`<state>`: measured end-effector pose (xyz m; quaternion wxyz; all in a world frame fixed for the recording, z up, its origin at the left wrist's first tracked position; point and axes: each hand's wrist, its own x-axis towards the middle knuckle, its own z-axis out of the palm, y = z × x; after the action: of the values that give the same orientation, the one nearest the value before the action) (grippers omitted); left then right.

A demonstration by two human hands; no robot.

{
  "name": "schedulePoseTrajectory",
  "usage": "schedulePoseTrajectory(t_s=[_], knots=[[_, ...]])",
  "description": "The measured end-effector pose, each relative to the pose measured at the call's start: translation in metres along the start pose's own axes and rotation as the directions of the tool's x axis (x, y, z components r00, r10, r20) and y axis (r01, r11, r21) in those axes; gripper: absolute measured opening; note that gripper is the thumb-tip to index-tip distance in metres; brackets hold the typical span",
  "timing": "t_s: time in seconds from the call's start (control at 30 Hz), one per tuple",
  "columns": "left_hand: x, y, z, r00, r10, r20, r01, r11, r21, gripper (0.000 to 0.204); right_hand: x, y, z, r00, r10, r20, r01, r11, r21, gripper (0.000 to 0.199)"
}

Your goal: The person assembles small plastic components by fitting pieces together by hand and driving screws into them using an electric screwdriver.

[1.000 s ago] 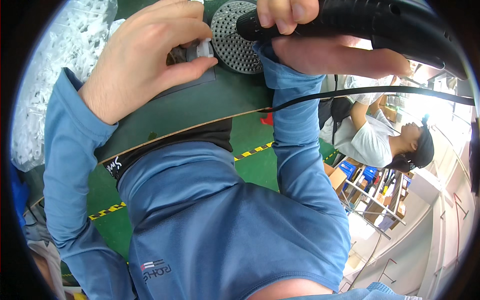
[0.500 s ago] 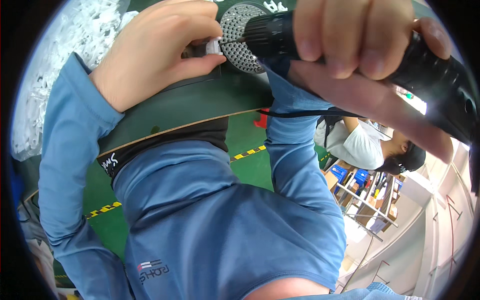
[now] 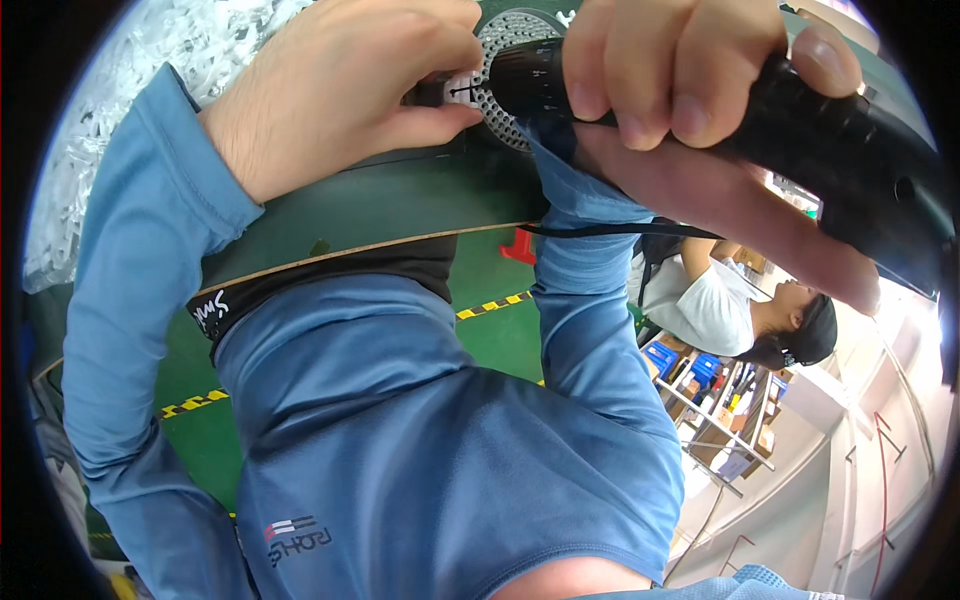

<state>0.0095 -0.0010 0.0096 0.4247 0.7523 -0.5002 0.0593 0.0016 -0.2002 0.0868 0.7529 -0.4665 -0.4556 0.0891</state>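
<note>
The right hand (image 3: pixel 690 80) is gripping a black power screwdriver (image 3: pixel 800 130); the left hand (image 3: pixel 340 90) is pinching a small part (image 3: pixel 432 92) beside a perforated disc (image 3: pixel 500 60) on the tabletop (image 3: pixel 380 210).

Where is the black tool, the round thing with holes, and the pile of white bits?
black power tool (image 3: pixel 850 150), head view, its body
round perforated disc (image 3: pixel 492 95), head view, holed face
white shreds (image 3: pixel 190 50), head view, pile's middle

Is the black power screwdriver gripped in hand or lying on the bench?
Gripped: the right hand wraps the black power screwdriver, its tip at the small part pinched by the left hand.
</note>
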Motion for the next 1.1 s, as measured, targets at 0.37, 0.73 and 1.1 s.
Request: schedulePoseTrajectory(t_s=[0.37,0.73,1.1], knots=[[0.002,-0.002,0.002,1.0,0.005,-0.004,-0.005,1.0,-0.018,0.023,0.009,0.014,-0.02,0.958,-0.126,0.256,0.094,0.986,0.135,0.077],[0.001,0.0,0.001,1.0,0.002,-0.006,-0.002,1.0,-0.02,0.022,-0.012,-0.015,0.018,0.983,0.107,-0.149,-0.127,0.983,-0.132,0.069],[-0.002,-0.001,0.003,0.998,-0.055,-0.022,0.053,0.995,-0.087,0.019,0.024,0.023,-0.012,0.912,-0.199,0.359,0.078,0.943,0.325,0.05]])
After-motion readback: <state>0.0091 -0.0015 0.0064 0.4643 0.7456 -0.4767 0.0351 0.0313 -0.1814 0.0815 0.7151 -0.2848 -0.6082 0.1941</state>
